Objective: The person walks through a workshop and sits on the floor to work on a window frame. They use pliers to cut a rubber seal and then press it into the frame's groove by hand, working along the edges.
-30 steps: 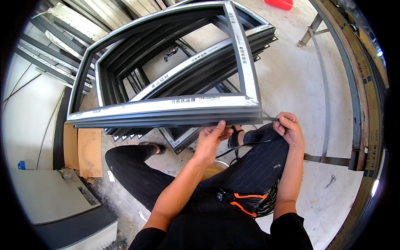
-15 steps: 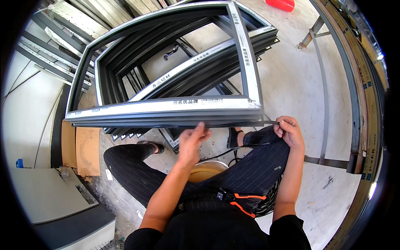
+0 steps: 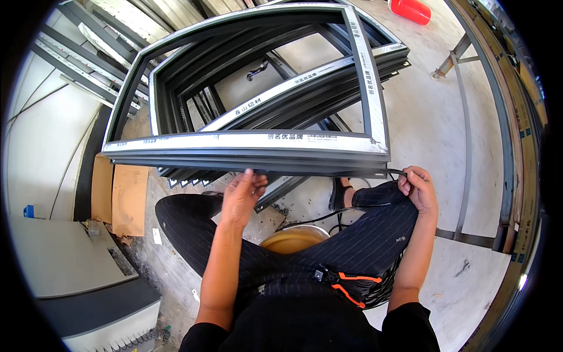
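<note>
A dark metal window frame (image 3: 375,117) with white printed film lies on a stack of similar frames (image 3: 199,126) in front of me. My right hand (image 3: 417,189) pinches a thin black rubber strip (image 3: 395,171) just beyond the frame's near right corner. The strip runs left along the frame's near edge, hard to tell from the dark metal. Against that edge, left of its middle, rest the curled fingertips of my left hand (image 3: 241,196). Whatever lies under those fingertips is hidden. Orange-handled hand cutters or pliers (image 3: 359,286) lie on my lap.
Between my legs stands a yellowish bucket (image 3: 293,239), with loose black strip (image 3: 316,218) near it. Cardboard (image 3: 130,196) and a grey-white cabinet (image 3: 76,258) are at left. Metal profiles (image 3: 88,53) lie at far left. A steel rack (image 3: 498,76) borders the right; a red bucket (image 3: 410,10) lies far off.
My left hand has slid leftward along the frame's near edge. The right hand keeps its pinch at the corner. The whole view has shifted slightly, with the frames now further right.
</note>
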`<state>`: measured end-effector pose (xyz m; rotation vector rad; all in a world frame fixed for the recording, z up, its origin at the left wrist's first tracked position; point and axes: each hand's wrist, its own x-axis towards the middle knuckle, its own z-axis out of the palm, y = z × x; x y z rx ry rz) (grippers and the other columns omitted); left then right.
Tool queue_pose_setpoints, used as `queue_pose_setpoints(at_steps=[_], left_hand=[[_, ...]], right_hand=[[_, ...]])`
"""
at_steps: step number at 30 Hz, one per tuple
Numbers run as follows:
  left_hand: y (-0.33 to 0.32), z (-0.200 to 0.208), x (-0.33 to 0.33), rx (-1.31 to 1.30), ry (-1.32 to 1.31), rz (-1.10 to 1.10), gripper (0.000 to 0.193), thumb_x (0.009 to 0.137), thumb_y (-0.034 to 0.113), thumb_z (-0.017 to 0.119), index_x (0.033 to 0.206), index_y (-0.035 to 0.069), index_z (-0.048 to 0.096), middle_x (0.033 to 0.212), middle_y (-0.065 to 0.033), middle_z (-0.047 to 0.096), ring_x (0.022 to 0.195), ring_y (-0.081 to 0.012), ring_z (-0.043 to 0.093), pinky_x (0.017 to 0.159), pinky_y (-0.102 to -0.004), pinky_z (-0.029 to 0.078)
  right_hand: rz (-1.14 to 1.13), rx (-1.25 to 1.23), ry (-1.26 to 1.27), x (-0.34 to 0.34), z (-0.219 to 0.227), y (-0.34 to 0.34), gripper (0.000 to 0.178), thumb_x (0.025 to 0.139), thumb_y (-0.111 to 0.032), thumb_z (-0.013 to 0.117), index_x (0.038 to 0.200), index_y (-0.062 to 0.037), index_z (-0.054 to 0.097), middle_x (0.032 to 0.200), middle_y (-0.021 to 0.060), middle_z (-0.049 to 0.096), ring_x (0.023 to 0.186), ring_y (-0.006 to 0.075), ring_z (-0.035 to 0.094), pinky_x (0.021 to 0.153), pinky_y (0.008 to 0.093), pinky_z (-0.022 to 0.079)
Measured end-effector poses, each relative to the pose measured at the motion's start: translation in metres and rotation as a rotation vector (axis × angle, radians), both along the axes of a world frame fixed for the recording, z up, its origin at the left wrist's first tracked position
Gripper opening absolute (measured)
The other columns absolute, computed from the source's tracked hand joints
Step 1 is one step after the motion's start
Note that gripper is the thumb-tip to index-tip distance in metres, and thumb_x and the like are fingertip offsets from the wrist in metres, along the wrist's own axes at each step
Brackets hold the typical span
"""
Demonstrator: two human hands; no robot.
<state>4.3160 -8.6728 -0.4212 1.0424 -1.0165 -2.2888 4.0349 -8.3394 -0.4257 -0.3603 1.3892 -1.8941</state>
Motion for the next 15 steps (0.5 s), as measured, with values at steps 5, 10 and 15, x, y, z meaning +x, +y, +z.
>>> queue_pose_setpoints(at_steps=[5,10,15], left_hand=[[0.007,-0.015,-0.011,-0.047,0.046,0.107,0.019,0.09,0.024,0.066,0.083,0.009,0.057,0.078,-0.0065,0.064,0.077,-0.0161,0.06,0.071,-0.0304,0.047],[0.012,-0.002,-0.017,-0.001,-0.024,0.076,0.018,0.09,0.022,0.065,0.081,0.01,0.056,0.078,-0.0061,0.062,0.074,-0.0157,0.059,0.072,-0.0317,0.047],[0.025,0.0,-0.029,0.003,0.027,-0.071,0.021,0.09,0.025,0.066,0.082,0.006,0.06,0.076,-0.0041,0.064,0.072,-0.0138,0.059,0.072,-0.0286,0.047]], right_hand=[[0.028,-0.015,0.019,-0.001,0.002,-0.005,0.031,0.085,-0.028,0.069,0.076,0.0004,0.06,0.066,0.0054,0.056,0.055,0.0126,0.045,0.05,0.0263,0.035],[0.002,0.025,0.019,0.0,-0.001,0.0,0.032,0.085,-0.028,0.069,0.076,0.001,0.06,0.066,0.0058,0.056,0.055,0.013,0.045,0.05,0.0268,0.035],[-0.006,0.021,0.016,0.002,-0.001,-0.001,0.031,0.085,-0.028,0.069,0.077,0.0008,0.06,0.066,0.0057,0.056,0.055,0.0131,0.046,0.05,0.0265,0.035]])
